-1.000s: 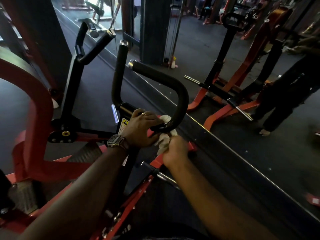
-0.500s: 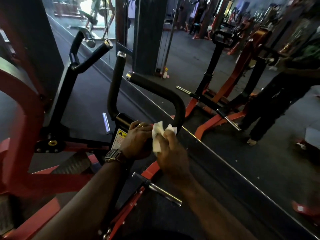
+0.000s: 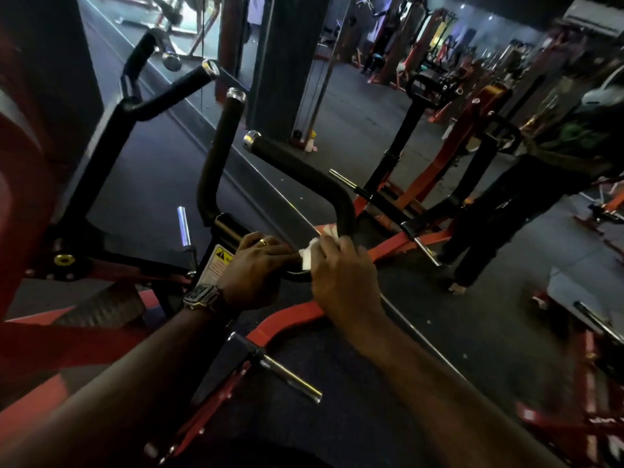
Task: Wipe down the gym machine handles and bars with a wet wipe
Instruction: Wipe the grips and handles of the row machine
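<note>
A black padded handle (image 3: 304, 167) curves from a chrome cap down to a bend at centre frame. A second black grip (image 3: 219, 153) rises upright beside it. My left hand (image 3: 253, 271), with a ring and a wristwatch, grips the base of the bar just left of the bend. My right hand (image 3: 341, 275) holds a white wet wipe (image 3: 315, 248) wrapped against the lower bend of the handle. Most of the wipe is hidden under my fingers.
The red machine frame (image 3: 290, 319) and a chrome peg (image 3: 290, 376) lie below my arms. Another black handle pair (image 3: 158, 96) stands at the left by a mirror wall. A person in dark trousers (image 3: 499, 224) stands at the right among orange machines (image 3: 449, 153).
My right hand has slid the wipe from below the bar up and right onto the lower bend. The camera has tilted upward. My left hand stays on the bar.
</note>
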Demonstrator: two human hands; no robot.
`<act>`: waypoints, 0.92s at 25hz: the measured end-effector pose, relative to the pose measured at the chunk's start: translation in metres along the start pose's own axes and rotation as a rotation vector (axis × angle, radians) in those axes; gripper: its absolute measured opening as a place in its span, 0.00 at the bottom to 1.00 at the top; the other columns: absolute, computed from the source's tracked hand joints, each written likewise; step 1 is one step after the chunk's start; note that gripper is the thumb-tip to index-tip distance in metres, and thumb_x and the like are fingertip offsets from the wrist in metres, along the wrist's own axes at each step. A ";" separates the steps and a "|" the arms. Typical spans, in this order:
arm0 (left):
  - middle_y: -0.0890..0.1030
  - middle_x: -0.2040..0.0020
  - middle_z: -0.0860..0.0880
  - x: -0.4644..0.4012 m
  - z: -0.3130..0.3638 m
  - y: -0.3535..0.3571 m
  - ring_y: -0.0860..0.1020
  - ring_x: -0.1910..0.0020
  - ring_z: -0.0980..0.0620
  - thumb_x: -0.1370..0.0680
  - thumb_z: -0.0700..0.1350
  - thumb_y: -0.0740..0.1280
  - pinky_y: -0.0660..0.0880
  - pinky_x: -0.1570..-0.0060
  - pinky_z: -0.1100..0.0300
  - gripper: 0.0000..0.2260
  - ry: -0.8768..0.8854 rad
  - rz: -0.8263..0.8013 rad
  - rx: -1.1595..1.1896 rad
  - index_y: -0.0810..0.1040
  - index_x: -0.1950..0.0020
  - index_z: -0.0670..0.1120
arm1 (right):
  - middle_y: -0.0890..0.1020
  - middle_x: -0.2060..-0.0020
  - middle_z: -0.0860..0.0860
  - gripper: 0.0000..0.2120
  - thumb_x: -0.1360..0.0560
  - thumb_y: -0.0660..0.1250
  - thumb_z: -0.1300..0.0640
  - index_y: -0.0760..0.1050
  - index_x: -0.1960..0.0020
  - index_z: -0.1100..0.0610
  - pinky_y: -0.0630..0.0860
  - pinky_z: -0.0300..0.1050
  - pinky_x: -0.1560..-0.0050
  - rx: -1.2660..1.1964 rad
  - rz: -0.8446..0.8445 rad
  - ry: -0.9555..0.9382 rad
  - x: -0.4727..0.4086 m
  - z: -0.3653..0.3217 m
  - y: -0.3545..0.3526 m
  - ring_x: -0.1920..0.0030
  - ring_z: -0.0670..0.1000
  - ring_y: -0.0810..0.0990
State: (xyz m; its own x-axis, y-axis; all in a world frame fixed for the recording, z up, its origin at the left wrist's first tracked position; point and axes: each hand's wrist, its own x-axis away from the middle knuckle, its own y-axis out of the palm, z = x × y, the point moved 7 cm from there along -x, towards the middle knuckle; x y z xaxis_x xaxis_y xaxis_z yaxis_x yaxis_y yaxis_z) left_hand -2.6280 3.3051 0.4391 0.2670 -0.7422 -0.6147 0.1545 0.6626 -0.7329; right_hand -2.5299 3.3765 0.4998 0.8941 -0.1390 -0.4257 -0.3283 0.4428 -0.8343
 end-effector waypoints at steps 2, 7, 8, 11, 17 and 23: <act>0.83 0.49 0.56 -0.002 0.000 -0.002 0.78 0.46 0.51 0.34 0.48 0.66 0.64 0.42 0.51 0.17 -0.020 -0.035 -0.004 0.83 0.47 0.53 | 0.80 0.50 0.57 0.16 0.21 0.54 0.57 0.78 0.45 0.62 0.71 0.50 0.58 0.074 0.039 -0.007 -0.010 0.009 -0.010 0.53 0.56 0.77; 0.83 0.57 0.55 -0.009 -0.001 0.001 0.80 0.51 0.51 0.27 0.53 0.55 0.61 0.44 0.52 0.17 -0.072 -0.078 0.005 0.83 0.56 0.51 | 0.81 0.53 0.58 0.13 0.23 0.58 0.58 0.80 0.50 0.62 0.78 0.48 0.59 -0.081 0.001 0.129 0.011 -0.039 0.016 0.54 0.56 0.81; 0.83 0.57 0.55 -0.011 -0.002 0.001 0.80 0.51 0.52 0.26 0.53 0.54 0.59 0.45 0.54 0.18 -0.086 -0.070 0.011 0.83 0.56 0.51 | 0.81 0.54 0.58 0.09 0.24 0.62 0.59 0.80 0.51 0.62 0.78 0.48 0.61 -0.101 0.023 0.121 0.013 -0.038 0.017 0.56 0.55 0.81; 0.82 0.60 0.55 -0.017 -0.002 -0.004 0.79 0.54 0.52 0.29 0.52 0.55 0.57 0.50 0.56 0.15 -0.107 -0.052 -0.011 0.81 0.62 0.52 | 0.80 0.51 0.57 0.09 0.25 0.65 0.61 0.78 0.47 0.61 0.77 0.49 0.59 -0.038 0.041 0.012 -0.003 -0.007 0.011 0.54 0.56 0.79; 0.83 0.60 0.53 -0.023 -0.005 0.002 0.79 0.56 0.52 0.29 0.56 0.49 0.61 0.47 0.53 0.23 -0.209 -0.107 -0.053 0.82 0.61 0.50 | 0.78 0.39 0.58 0.20 0.27 0.67 0.63 0.75 0.36 0.63 0.78 0.52 0.44 -0.175 0.074 0.076 0.021 -0.018 0.026 0.39 0.58 0.76; 0.83 0.58 0.52 -0.046 -0.009 0.009 0.78 0.60 0.52 0.21 0.56 0.56 0.64 0.53 0.56 0.16 -0.227 -0.301 -0.179 0.82 0.54 0.51 | 0.70 0.35 0.61 0.18 0.25 0.62 0.71 0.72 0.36 0.64 0.68 0.30 0.35 -0.735 0.467 0.491 0.031 0.009 -0.002 0.32 0.54 0.71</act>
State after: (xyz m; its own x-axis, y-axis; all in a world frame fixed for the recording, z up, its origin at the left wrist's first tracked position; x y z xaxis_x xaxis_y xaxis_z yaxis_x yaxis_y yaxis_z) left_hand -2.6476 3.3446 0.4578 0.4413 -0.8457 -0.3000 0.0951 0.3765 -0.9215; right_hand -2.4991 3.3789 0.4918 0.4565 -0.5151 -0.7254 -0.8700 -0.0878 -0.4852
